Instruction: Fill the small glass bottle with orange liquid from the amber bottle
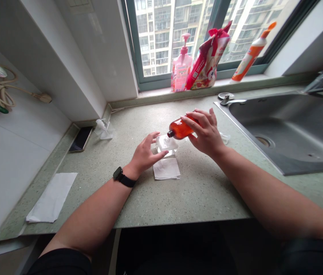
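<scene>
My right hand [204, 131] is wrapped round an amber-orange bottle [180, 128], which is tilted with its uncapped dark neck pointing left and down. Right below that neck is a clear square bottle [165, 145] on the counter. My left hand [147, 152] curves round the clear bottle's left side, thumb in front and fingers behind, and appears to steady it. Whether liquid is flowing cannot be made out. A folded white paper towel [166, 169] lies in front of the clear bottle. A small clear plastic piece [225, 138] shows partly behind my right wrist.
On the left of the speckled counter [138, 206] are a translucent pump piece [103, 129], a phone [81, 139] and white paper [52, 196]. A steel sink [287, 130] is at right. The sill holds a pink pump bottle [181, 70], a red bag [207, 61] and an orange-white bottle [249, 59].
</scene>
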{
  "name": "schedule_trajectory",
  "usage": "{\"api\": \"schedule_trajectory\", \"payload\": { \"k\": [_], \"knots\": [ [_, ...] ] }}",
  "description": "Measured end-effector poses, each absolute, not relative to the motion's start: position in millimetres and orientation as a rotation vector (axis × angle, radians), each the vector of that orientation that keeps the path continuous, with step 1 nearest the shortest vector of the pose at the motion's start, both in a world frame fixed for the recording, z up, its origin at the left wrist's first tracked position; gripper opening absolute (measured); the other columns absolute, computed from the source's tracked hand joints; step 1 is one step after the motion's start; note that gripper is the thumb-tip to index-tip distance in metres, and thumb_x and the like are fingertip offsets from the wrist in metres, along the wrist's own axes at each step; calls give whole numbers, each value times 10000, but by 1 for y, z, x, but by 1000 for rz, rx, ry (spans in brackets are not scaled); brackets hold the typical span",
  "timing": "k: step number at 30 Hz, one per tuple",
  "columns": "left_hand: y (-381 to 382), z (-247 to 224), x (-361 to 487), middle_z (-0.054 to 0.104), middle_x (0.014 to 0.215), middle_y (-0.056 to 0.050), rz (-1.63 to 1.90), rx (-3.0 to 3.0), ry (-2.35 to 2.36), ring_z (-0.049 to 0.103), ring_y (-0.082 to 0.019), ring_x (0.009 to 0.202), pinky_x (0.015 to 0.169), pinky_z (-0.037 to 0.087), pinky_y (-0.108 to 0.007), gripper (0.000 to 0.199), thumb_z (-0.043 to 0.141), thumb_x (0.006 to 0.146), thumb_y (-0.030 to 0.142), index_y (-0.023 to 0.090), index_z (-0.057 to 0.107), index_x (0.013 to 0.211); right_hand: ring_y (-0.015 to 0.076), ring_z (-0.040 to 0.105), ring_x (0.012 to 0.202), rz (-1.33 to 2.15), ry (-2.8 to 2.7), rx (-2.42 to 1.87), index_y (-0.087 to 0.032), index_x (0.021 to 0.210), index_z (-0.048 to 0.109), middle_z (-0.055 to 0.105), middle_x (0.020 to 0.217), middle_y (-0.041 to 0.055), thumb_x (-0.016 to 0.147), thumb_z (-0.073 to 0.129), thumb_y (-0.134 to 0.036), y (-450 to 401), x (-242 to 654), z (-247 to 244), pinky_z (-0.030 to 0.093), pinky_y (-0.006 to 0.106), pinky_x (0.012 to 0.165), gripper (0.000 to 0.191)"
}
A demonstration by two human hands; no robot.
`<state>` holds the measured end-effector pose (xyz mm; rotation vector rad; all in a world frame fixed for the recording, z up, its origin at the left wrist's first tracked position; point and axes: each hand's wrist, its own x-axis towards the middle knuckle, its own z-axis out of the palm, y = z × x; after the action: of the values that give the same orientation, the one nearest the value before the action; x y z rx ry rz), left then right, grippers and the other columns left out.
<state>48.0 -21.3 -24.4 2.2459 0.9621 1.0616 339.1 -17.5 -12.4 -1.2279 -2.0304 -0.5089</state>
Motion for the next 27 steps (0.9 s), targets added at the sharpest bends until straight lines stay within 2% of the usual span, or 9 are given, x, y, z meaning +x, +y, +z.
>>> {"api": "schedule_trajectory", "payload": {
  "k": [10, 16, 19, 23, 27],
  "knots": [
    [-21, -23, 48, 665, 1468, -150, 1044, 2233, 974, 746, -329, 1226, 1025, 648, -546, 739, 864, 891, 459, 253, 487, 1492, 366, 555, 1430, -480, -1989, -1233, -504, 1671, 294, 617, 1502, 32, 873, 736, -174, -17, 337, -12, 271, 697, 1316, 970],
    [-21, -24, 48, 669, 1463, -143, 1041, 2232, 985, 747, -334, 1223, 1010, 650, -537, 731, 867, 887, 447, 256, 492, 1484, 369, 621, 1357, -389, -1961, -1230, -420, 1648, 375, 658, 1438, 84, 878, 750, -244, -20, 332, -10, 287, 728, 1291, 874],
    [-21, -24, 48, 676, 1453, -141, 1039, 2237, 989, 745, -338, 1228, 1009, 647, -537, 721, 861, 892, 448, 257, 494, 1482, 364, 653, 1298, -327, -1936, -1192, -360, 1606, 444, 673, 1415, 112, 885, 778, -317, -20, 332, -8, 371, 694, 1251, 796],
    [-22, -23, 47, 681, 1446, -142, 1033, 2241, 991, 742, -341, 1233, 1004, 646, -541, 714, 856, 896, 461, 254, 496, 1478, 349, 679, 1233, -245, -1901, -1122, -285, 1555, 501, 699, 1370, 137, 858, 821, -391, -18, 336, -5, 554, 549, 1096, 774],
    [-21, -24, 47, 683, 1445, -141, 1036, 2237, 991, 745, -343, 1227, 1000, 645, -545, 716, 855, 895, 458, 261, 495, 1481, 358, 707, 1191, -197, -1820, -1147, -246, 1476, 565, 729, 1330, 145, 807, 861, -483, -14, 342, -5, 583, 533, 1040, 769]
  ]
}}
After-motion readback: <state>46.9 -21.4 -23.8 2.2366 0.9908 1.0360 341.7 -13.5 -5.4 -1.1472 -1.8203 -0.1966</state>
